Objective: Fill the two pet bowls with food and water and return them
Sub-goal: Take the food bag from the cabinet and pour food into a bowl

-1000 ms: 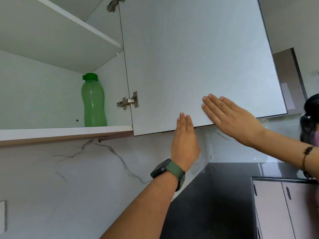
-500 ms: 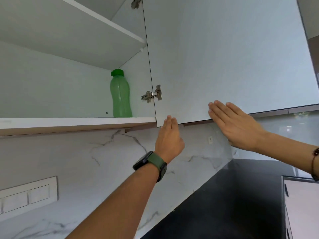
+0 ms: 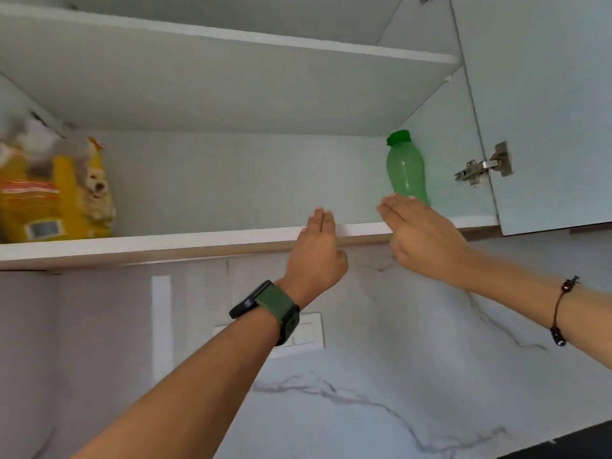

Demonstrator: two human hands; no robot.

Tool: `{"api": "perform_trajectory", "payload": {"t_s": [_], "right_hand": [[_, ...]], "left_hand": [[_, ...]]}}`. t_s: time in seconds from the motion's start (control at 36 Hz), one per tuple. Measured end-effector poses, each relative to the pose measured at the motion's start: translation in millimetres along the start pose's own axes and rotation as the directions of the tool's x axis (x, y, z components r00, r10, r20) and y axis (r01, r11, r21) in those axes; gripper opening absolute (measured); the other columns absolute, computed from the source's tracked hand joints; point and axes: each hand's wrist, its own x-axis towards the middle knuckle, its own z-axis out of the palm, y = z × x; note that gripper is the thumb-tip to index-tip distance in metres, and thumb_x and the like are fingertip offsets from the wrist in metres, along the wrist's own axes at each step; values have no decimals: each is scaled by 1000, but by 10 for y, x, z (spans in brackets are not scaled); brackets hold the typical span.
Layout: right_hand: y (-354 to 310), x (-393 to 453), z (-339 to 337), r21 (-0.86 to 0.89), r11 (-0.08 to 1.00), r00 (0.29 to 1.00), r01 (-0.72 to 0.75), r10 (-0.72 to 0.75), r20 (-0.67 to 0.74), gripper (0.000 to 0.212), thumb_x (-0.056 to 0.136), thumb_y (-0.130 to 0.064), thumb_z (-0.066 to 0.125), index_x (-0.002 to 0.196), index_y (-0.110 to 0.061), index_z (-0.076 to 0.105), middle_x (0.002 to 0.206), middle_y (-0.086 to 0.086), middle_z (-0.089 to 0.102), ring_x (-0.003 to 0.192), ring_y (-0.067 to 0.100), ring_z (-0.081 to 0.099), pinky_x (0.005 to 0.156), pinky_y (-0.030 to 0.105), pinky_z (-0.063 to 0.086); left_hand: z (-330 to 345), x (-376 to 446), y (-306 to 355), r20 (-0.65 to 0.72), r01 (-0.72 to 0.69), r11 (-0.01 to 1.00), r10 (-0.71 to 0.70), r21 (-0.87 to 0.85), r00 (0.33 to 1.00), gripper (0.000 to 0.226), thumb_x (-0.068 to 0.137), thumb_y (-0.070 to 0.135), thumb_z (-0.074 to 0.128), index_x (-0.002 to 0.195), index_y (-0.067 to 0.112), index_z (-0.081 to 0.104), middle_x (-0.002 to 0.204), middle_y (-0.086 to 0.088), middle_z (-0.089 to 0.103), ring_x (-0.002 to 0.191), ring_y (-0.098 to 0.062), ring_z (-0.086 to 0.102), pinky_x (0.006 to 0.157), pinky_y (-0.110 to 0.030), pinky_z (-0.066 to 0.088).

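Head view, looking up into an open wall cabinet. Left hand point(image 3: 316, 256) raised at the front edge of the lower cabinet shelf point(image 3: 165, 245), fingers straight and pressed together, fingertips point(image 3: 320, 216) overlapping the shelf lip; thumb tucked to the side, holding nothing. Can't tell if the fingertips touch the shelf or hover just in front. Dark green smartwatch point(image 3: 268, 308) on the left wrist. Right hand point(image 3: 422, 238) also raised, palm away from camera, fingers straight and close together, pointing up-left, holding nothing; its fingertips overlap the bottom of the green water bottle point(image 3: 405, 168) in view, contact can't be told. Black cord bracelet point(image 3: 561, 313) on the right wrist. Green bottle stands upright with green cap on, at the right end of the lower shelf, near the cabinet side wall. Yellow pet food bag point(image 3: 54, 197) with a dog picture stands at the far left end of the same shelf, well apart from bottle and both hands; bag is blurred, print unreadable. Upper shelf point(image 3: 231, 38) above. Cabinet door point(image 3: 546, 111) swung open at right, metal hinge point(image 3: 483, 167) on its inner face. Below the cabinet, white marble backsplash point(image 3: 381, 376) with grey veins, white switch plate point(image 3: 304, 332) partly behind the left wrist. Dark countertop corner point(image 3: 569, 445) at bottom right. Pet bowls not in view.
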Motion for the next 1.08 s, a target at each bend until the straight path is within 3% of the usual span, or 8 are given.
{"api": "perform_trajectory", "payload": {"t_s": [0.17,0.33,0.58,0.81,0.89,0.94,1.0,1.08], "right_hand": [[-758,518,119,288,958,998,9,10,-64,45,70,11,62,114,17,57,116,34,60,111,47,57,98,53,42],[-1438,969,31,484,874,993,43,17,-120,43,89,2,44,131,9,45,135,24,49,131,35,41,110,39,28],[-2110,1447,-113,602,796,989,70,24,-146,31,91,-3,37,116,3,55,122,16,57,114,31,49,91,34,39],[-2449,1859,-197,741,671,999,24,0,-32,31,93,-10,37,107,6,60,114,22,60,105,37,55,84,44,50],[-2566,2035,-259,784,621,997,-8,-57,56,30,95,-13,35,69,-5,48,89,15,54,91,35,56,70,34,44],[-2658,2178,-305,810,584,989,-48,-87,121,35,94,-15,35,60,-11,34,75,7,44,81,30,51,66,31,37],[-2754,2316,-354,837,540,976,-88,-120,180,36,94,-17,36,59,-12,34,67,3,39,71,24,47,60,29,33],[-2903,2546,-393,859,489,946,-151,-181,269,34,94,-16,40,60,-12,35,66,2,39,59,13,38,51,24,28]], "left_hand": [[-559,-346,-648,-68,163,971,-153,174,986,66,94,7,43,149,0,7,159,-15,4,147,-23,7,116,-25,9],[-1106,-692,-1122,-140,353,892,-326,283,935,66,94,10,43,150,3,8,160,-11,5,147,-21,7,115,-25,12],[-1669,-994,-1513,-239,507,780,-447,367,862,65,92,12,50,148,4,18,157,-9,17,143,-26,22,113,-31,25],[-1870,-974,-1860,-311,590,778,-518,215,796,42,89,11,52,129,4,42,131,-10,48,112,-28,52,85,-33,47],[-1938,-866,-1998,-329,631,766,-567,125,755,24,90,13,51,112,6,54,110,-9,61,94,-25,58,74,-32,48],[-1996,-778,-2070,-336,649,758,-599,55,727,9,89,10,49,93,5,56,93,-8,61,77,-22,55,62,-29,43],[-2054,-682,-2170,-344,682,730,-649,-33,678,6,89,8,49,91,9,55,91,-11,59,77,-21,52,64,-30,44],[-2136,-545,-2335,-297,729,661,-742,-177,601,13,89,9,55,102,8,56,114,-14,63,95,-23,57,88,-36,50]]}}
